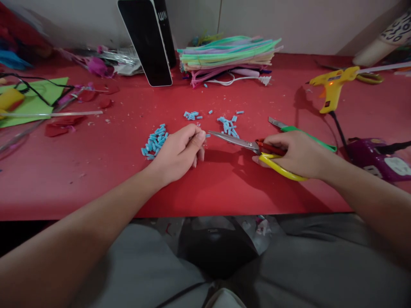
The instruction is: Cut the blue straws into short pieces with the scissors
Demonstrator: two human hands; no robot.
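My left hand (181, 149) is closed in a pinch on a small blue piece (208, 135), whose end pokes out past the fingertips. In my right hand (295, 152) is a pair of scissors (236, 140) with red and yellow handles. Their blades look closed, and the tip points at the blue piece. Left of my left hand lies a pile of short blue pieces (156, 141), partly hidden by the hand. Two smaller groups lie beyond: one cluster (192, 115) behind my left hand and another cluster (228, 127) behind the blades.
A green utility knife (308, 136) lies just behind my right hand. Farther right are a yellow glue gun (334, 87) and a purple device (375, 158) with cords. At the back stand a phone (146, 42) and a bundle of pastel pipe cleaners (227, 55). Green sheets (38, 102) lie left.
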